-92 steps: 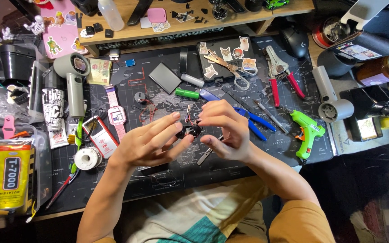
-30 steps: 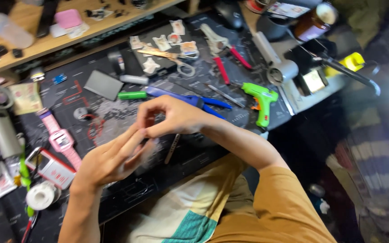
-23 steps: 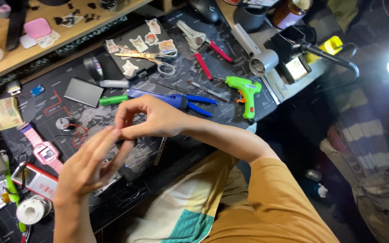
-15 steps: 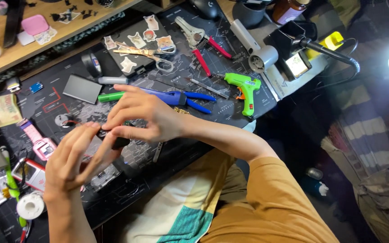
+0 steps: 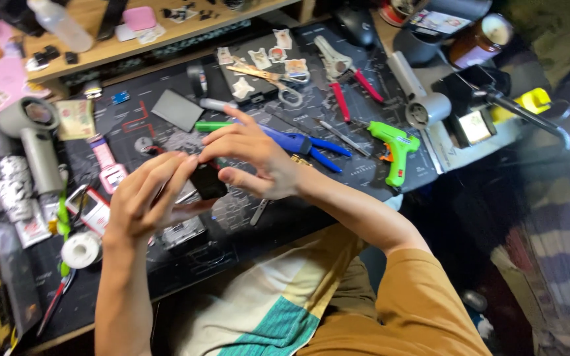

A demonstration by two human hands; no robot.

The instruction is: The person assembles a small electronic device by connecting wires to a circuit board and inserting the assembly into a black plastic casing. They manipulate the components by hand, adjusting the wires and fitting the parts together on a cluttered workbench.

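**Small black part held between both hands over the mat**

The small black part (image 5: 207, 180) sits just above the dark work mat (image 5: 338, 165), pinched between the two hands. The left hand (image 5: 150, 201) cups it from below, fingers nearly straight and closed against its side. The right hand (image 5: 255, 161) grips its other edge with thumb and curled fingers, forefinger lifted. This looks like close fitting work on the part; the next move likely calls for a steady, fine grip. Blue pliers (image 5: 305, 142) and a green glue gun (image 5: 394, 145) lie near.
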